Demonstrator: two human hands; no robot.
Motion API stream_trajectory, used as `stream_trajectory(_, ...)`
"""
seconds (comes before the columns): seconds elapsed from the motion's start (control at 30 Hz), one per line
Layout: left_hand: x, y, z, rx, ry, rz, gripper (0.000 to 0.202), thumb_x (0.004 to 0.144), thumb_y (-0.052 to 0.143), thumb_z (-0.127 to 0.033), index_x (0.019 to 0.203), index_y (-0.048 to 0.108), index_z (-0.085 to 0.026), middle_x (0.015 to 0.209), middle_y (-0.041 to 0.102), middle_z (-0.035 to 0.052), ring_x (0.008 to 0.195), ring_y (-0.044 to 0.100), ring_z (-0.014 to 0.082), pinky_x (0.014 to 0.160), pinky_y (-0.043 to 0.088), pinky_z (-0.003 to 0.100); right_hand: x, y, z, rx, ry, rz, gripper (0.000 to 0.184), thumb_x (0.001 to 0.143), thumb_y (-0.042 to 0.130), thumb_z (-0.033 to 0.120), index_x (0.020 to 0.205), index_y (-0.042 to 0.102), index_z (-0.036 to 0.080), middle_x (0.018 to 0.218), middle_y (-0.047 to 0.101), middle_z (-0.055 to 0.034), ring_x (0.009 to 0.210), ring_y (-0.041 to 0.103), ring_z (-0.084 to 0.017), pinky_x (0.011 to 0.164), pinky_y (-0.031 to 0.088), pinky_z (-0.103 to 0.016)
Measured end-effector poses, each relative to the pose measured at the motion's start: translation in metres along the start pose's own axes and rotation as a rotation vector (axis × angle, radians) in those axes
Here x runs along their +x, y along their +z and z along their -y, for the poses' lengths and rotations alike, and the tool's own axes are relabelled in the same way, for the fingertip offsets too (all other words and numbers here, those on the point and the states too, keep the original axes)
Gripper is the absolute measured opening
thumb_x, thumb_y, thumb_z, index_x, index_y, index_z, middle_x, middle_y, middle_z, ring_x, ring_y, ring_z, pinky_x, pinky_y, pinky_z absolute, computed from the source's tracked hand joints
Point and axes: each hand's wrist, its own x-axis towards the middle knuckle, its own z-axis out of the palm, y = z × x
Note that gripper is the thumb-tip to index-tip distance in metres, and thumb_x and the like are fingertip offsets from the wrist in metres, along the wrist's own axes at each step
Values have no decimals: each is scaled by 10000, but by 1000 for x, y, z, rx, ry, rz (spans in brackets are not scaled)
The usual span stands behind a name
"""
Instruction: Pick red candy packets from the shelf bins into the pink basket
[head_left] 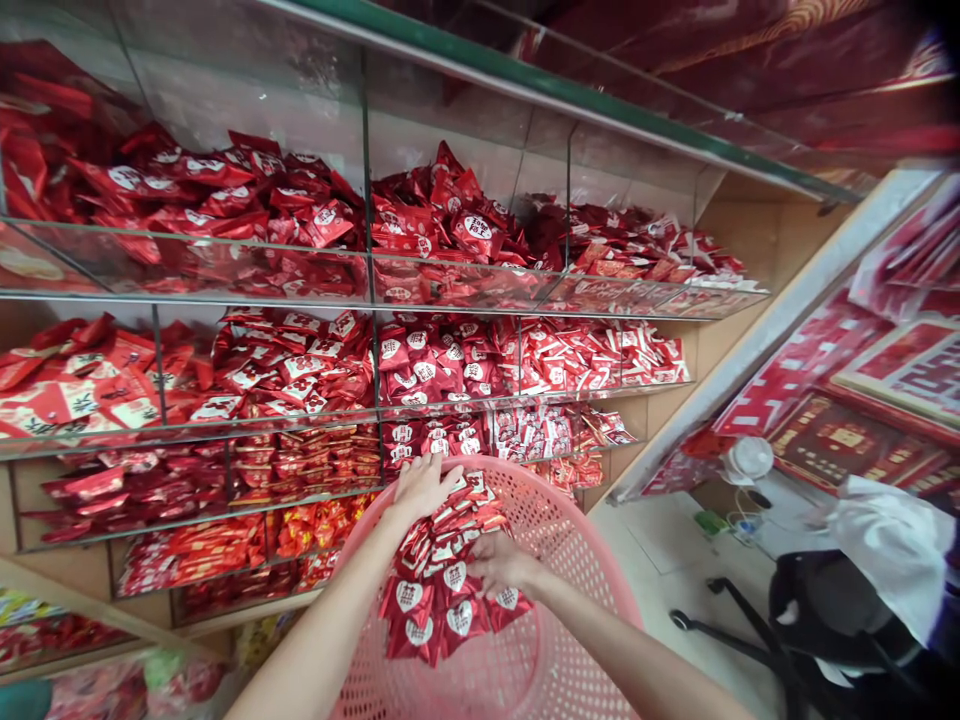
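A pink perforated plastic basket (592,560) stands in front of me with several small red packets (411,595) in it. Some of these packets bear white heart-shaped labels; others are stacked in rows with their white edges showing. My left hand (424,490) lies at the basket's far rim with its fingers spread, just beside the packet pile. Inside the basket, my right hand (501,563) rests over the right part of the pile, fingers apart and slightly bent, touching the packets. Neither hand visibly grips a packet.
Glass-divided shelves (187,430) full of red packets rise beyond the basket. A green-edged glass shelf (600,105) juts out overhead. To the right are a black chair (832,600) with a white cloth (892,540), a white fan-like object (748,460) and red printed goods (855,435).
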Motion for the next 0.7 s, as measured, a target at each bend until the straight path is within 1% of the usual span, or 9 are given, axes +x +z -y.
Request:
stream_trajectory(0.1, 0, 1, 1, 6, 7, -9, 689, 854, 156, -641, 1261, 452, -171, 1229, 555, 124, 1128, 487, 275, 951, 313, 418, -8, 4, 7, -499, -134, -233, 136, 716, 619, 293, 751, 569, 172, 724, 640, -19, 723, 638, -182, 592, 446, -240)
stream_trajectory(0.17, 0, 2, 1, 11, 11, -16, 690, 855, 154, -640, 1255, 458, -167, 1225, 556, 128, 1126, 488, 275, 950, 315, 421, -16, 7, 15, -789, -207, -392, 159, 763, 578, 306, 845, 611, 173, 876, 666, -72, 860, 625, -214, 683, 437, -268)
stream_trajectory(0.23, 0, 2, 2, 9, 17, -24, 685, 857, 158, -634, 1256, 459, -166, 1232, 551, 129, 1130, 486, 277, 951, 315, 425, -26, 12, 23, -919, -268, -425, 208, 825, 501, 303, 939, 621, 176, 933, 668, -96, 883, 620, -210, 707, 422, -270)
stream_trajectory(0.3, 0, 2, 2, 3, 20, -29, 680, 859, 163, -631, 1261, 457, -169, 1244, 543, 130, 1134, 482, 281, 954, 313, 433, -33, 20, 27, -919, -359, -277, 233, 845, 467, 318, 938, 642, 195, 876, 680, -66, 806, 626, -176, 671, 409, -241)
stream_trajectory(0.37, 0, 2, 2, -1, 17, -30, 681, 857, 168, -633, 1264, 456, -169, 1261, 531, 134, 1137, 479, 287, 957, 310, 441, -38, 31, 27, -862, -434, -21, 231, 817, 503, 350, 923, 666, 224, 822, 687, -19, 727, 615, -143, 619, 393, -210)
stream_trajectory(0.43, 1, 3, 2, -4, 13, -29, 681, 854, 173, -637, 1265, 453, -172, 1276, 519, 135, 1142, 475, 290, 959, 309, 444, -42, 43, 25, -838, -475, 189, 279, 769, 556, 373, 997, 663, 253, 838, 691, 4, 716, 605, -138, 592, 385, -200)
stream_trajectory(0.47, 1, 3, 2, -6, 11, -26, 680, 854, 174, -638, 1266, 452, -175, 1278, 518, 134, 1144, 475, 289, 959, 310, 443, -43, 48, 23, -848, -477, 250, 331, 748, 573, 375, 1050, 649, 263, 860, 692, 3, 731, 606, -148, 585, 386, -203)
stream_trajectory(0.57, 2, 3, 3, -3, 10, -22, 680, 852, 170, -641, 1264, 454, -180, 1262, 531, 129, 1134, 482, 285, 952, 318, 436, -47, 59, 21, -919, -441, 301, 465, 718, 581, 374, 1172, 588, 275, 905, 693, -17, 784, 615, -193, 576, 403, -225)
stream_trajectory(0.7, 1, 2, 3, 5, 25, -27, 696, 849, 154, -647, 1252, 468, -174, 1239, 545, 127, 1118, 489, 284, 943, 325, 436, -51, 59, 24, -945, -370, 297, 511, 722, 567, 379, 1223, 547, 280, 972, 686, -36, 847, 623, -225, 641, 443, -258)
